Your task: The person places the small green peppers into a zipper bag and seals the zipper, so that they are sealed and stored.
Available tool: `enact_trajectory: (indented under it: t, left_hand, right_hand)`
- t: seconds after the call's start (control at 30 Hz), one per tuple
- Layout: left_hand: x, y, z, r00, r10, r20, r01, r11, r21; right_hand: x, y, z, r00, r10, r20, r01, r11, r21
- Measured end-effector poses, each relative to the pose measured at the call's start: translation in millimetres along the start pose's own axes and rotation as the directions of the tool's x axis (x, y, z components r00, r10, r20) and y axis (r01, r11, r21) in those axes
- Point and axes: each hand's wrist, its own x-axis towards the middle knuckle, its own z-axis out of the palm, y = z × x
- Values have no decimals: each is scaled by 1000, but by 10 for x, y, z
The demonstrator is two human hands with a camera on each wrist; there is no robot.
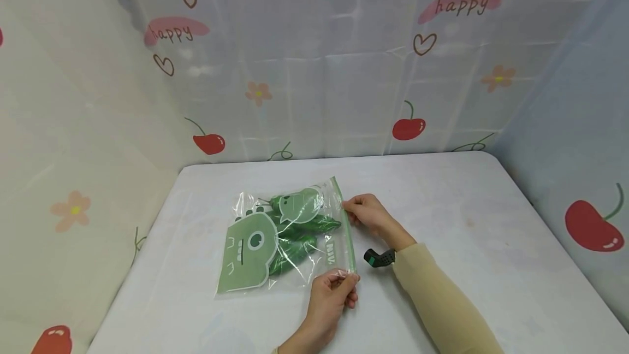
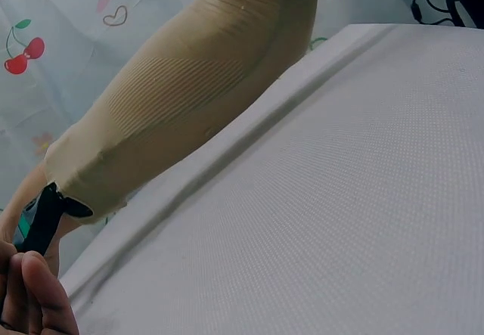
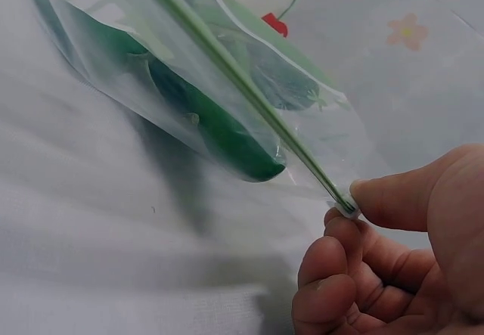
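Note:
A clear zip-lock bag (image 1: 245,255) printed with a green monster lies on the table, its green zip edge (image 1: 346,228) facing right. Inside are long green peppers (image 1: 292,254), partly hidden by the print. My left hand (image 1: 328,298) pinches the near end of the zip edge. Farther up, my right hand (image 1: 372,215) grips the same edge toward its far end. The right wrist view shows the thumb and index finger of the right hand (image 3: 393,252) pinching a small pale piece on the zip. Only fingers of the left hand (image 2: 38,293) appear in the left wrist view.
A white cloth covers the table (image 1: 457,223). Printed curtains (image 1: 329,86) hang behind it and at both sides. A black wrist strap (image 1: 379,258) sits at the right cuff. Black cables (image 2: 431,2) show at the top right of the left wrist view.

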Motion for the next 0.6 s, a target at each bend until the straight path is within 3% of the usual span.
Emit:
enact_trajectory:
  t: [0.33,0.6]
  left_hand:
    - [4,-4,-6,1000,3,0,-3,1000,2]
    - [1,1,5,1000,1,-5,-1,1000,7]
  right_hand:
    - [93,-50,3,1000,-11,9,11,1000,17]
    - [176,-50,-3,1000,24,-1,-24,999,28]
